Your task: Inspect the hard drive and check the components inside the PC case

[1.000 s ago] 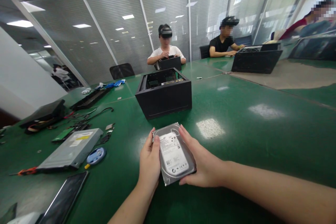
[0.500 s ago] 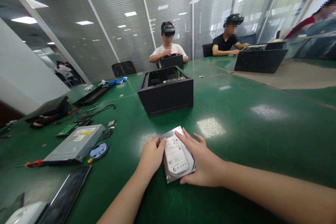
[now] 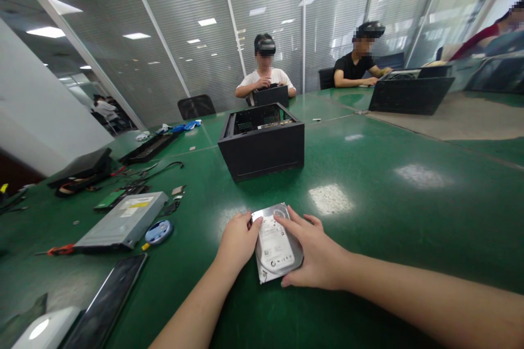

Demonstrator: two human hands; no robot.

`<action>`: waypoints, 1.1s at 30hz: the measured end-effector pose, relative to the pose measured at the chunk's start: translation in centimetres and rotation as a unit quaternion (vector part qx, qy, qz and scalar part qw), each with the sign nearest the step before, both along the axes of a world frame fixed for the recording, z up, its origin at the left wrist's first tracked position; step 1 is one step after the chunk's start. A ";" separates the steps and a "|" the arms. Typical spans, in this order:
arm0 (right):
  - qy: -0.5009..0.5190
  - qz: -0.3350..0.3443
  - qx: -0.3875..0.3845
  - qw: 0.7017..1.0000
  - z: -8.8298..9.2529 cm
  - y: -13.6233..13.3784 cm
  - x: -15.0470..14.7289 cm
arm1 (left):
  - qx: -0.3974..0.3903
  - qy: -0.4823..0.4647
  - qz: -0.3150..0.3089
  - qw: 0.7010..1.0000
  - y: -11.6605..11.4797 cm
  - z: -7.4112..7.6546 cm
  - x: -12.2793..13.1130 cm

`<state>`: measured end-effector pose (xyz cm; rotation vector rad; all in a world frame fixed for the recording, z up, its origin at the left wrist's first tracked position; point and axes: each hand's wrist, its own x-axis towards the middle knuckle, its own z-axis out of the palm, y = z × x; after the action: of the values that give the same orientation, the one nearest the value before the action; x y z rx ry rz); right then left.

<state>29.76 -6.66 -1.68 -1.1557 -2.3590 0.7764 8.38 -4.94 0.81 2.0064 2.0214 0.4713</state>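
Note:
A silver hard drive (image 3: 276, 245) with a white label faces up between my two hands, low over the green table (image 3: 368, 207). My left hand (image 3: 239, 237) is closed on its left edge, thumb on the top face. Along the right edge curves my right hand (image 3: 317, 251), its fingers reaching over the label and its thumb at the near corner. Whether the drive rests on the table or is slightly raised, I cannot tell. Beyond it stands an open black computer case (image 3: 262, 147).
At left lie a silver optical drive (image 3: 123, 221), an orange-handled screwdriver (image 3: 61, 250), a round blue case (image 3: 159, 233), a phone (image 3: 108, 297), a white mouse (image 3: 49, 330) and a green circuit board (image 3: 110, 200). Across the table, people sit behind other black computer cases (image 3: 409, 94).
The hard drive has tilted slightly, its label facing me a little differently, with both hands still on it. The whole view has shifted slightly, so the surroundings appear further right.

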 end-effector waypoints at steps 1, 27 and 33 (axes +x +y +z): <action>-0.002 0.000 -0.001 1.000 0.0 0.0 0.0 | -0.002 0.001 -0.002 1.000 0.0 0.0 0.0; -0.032 0.032 0.048 0.998 1.0 1.7 -0.8 | 0.090 0.032 -0.083 0.992 -0.6 -0.3 0.3; 0.100 0.051 0.005 0.994 1.3 2.7 0.5 | 0.011 0.085 -0.146 0.986 -1.6 0.2 1.0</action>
<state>30.29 -4.00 -0.39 -0.9124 -2.2653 0.8718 9.37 -6.53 0.99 2.3768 1.7708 0.2697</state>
